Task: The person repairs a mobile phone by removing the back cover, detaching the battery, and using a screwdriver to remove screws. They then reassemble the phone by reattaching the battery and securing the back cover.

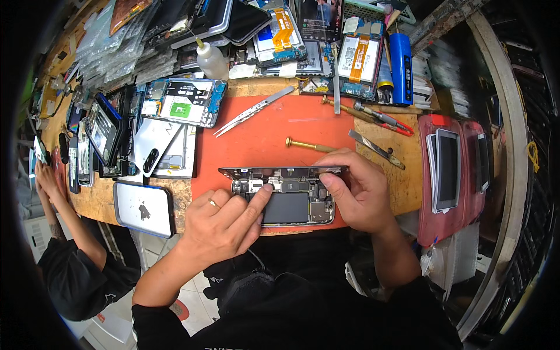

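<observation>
An opened smartphone (286, 208) lies at the front edge of an orange-red work mat (256, 143), its dark battery and circuit board showing. Its screen (265, 171) is tilted up along the far side. My right hand (361, 189) pinches the right end of that screen between thumb and fingers. With the index finger stretched out, my left hand (221, 224) touches the board near its upper left; the other fingers are partly bent and cover the phone's lower left corner. Beyond the phone lie tweezers (255, 111) and a brass-coloured screwdriver (309, 144).
Opened phones (184, 102) and parts crowd the left and back, with a white dropper bottle (211, 60) among them. More screwdrivers (382, 119) and a flat blade tool (376, 149) lie right, near a red case (429, 175). A co-worker's arms (70, 216) are at far left.
</observation>
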`<state>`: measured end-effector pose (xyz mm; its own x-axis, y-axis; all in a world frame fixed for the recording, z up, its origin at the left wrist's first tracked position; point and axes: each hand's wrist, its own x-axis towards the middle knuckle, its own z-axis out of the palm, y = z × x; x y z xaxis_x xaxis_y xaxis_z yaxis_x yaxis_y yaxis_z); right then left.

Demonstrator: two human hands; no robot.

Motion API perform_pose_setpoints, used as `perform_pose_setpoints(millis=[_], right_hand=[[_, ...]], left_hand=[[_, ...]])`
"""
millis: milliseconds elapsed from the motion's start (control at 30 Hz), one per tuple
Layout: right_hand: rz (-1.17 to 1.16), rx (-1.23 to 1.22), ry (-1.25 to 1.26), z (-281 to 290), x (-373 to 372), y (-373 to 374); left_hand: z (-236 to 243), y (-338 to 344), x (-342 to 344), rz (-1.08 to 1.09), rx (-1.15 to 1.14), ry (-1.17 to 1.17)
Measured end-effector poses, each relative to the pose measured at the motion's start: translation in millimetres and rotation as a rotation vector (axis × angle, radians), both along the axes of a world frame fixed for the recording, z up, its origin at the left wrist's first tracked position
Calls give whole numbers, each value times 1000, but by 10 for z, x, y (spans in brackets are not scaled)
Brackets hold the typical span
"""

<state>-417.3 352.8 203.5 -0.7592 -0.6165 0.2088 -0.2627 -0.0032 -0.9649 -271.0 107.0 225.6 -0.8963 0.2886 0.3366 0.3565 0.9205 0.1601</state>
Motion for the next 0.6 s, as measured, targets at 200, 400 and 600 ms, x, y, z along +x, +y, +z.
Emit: perform_pose_setpoints(millis=[200,400,600], right_hand=[[-1,-4,61,-65,-11,4],[-40,11,114,-19,-7,10],[-85,41,49,-3,37,96]], left_hand=[[47,12,-62,-35,-57,-27],[71,-25,-40,-38,-20,-39],[-26,-42,-20,-31,10,-6]])
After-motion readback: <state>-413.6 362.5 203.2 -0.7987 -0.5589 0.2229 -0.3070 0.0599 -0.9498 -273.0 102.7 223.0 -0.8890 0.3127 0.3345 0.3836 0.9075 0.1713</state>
